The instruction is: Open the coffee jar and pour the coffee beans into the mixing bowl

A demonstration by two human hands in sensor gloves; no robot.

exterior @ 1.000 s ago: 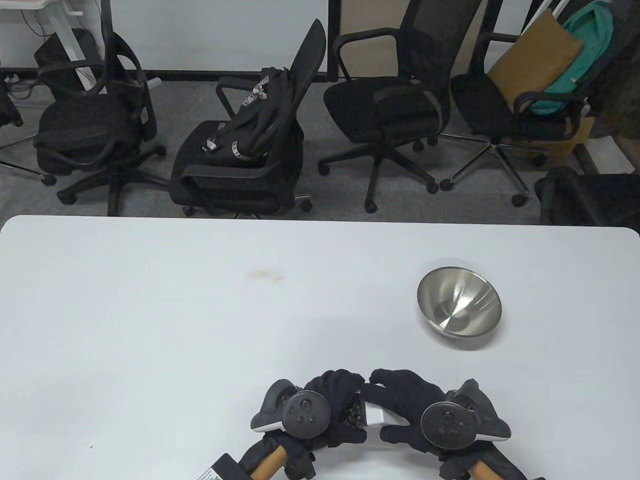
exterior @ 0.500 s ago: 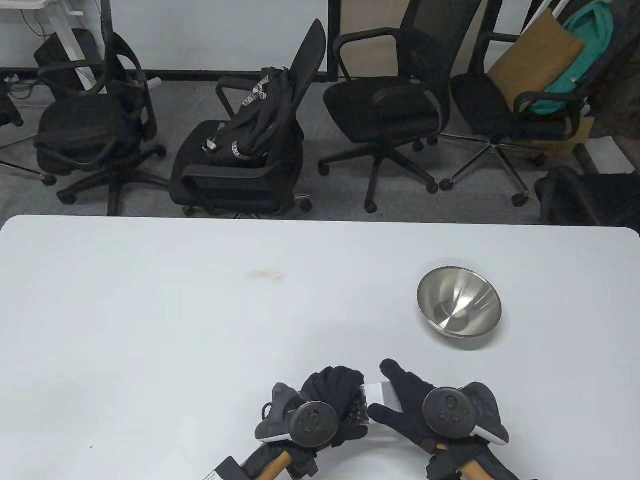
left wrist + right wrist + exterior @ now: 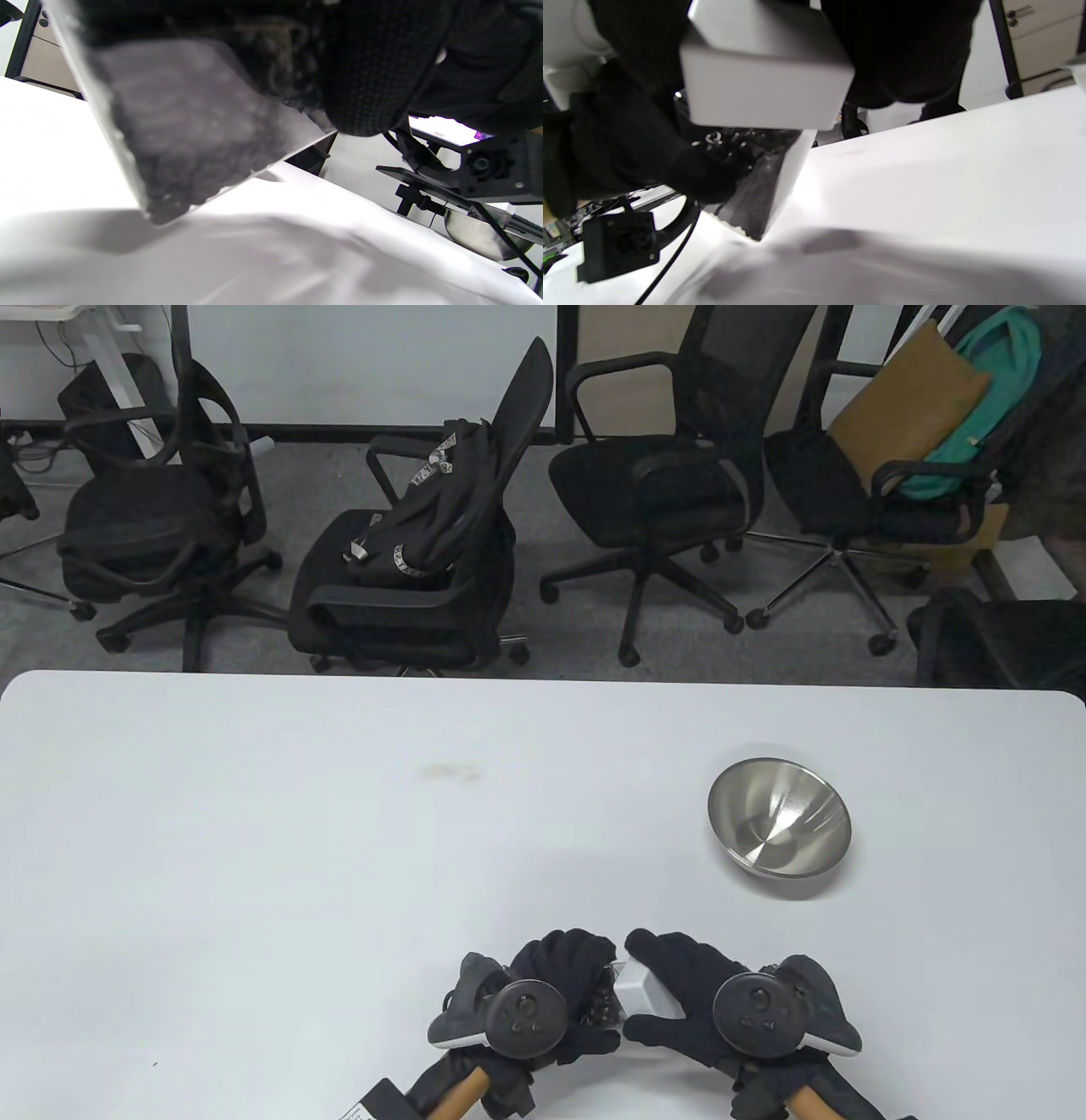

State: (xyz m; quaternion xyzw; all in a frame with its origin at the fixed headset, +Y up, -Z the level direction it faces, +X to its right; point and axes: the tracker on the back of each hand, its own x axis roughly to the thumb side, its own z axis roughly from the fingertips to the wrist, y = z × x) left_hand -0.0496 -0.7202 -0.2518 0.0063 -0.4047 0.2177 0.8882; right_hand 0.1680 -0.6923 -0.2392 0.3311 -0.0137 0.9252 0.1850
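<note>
A clear square coffee jar (image 3: 606, 1003) full of dark beans is held tilted just above the table near its front edge. My left hand (image 3: 567, 991) grips the jar body; the jar also shows in the left wrist view (image 3: 186, 127) and the right wrist view (image 3: 755, 199). My right hand (image 3: 691, 999) grips the jar's white square lid (image 3: 641, 991), seen close in the right wrist view (image 3: 763, 72), where it sits askew above the jar. The steel mixing bowl (image 3: 779, 828) stands empty at the right, apart from both hands.
The white table (image 3: 339, 831) carries a faint brown stain (image 3: 448, 771) near its middle. Black office chairs (image 3: 407, 551) stand on the floor beyond the far edge.
My right hand opened off the lid half a second ago and now grips it again, fingers wrapped over it. The left hand kept holding the jar, shifting slightly.
</note>
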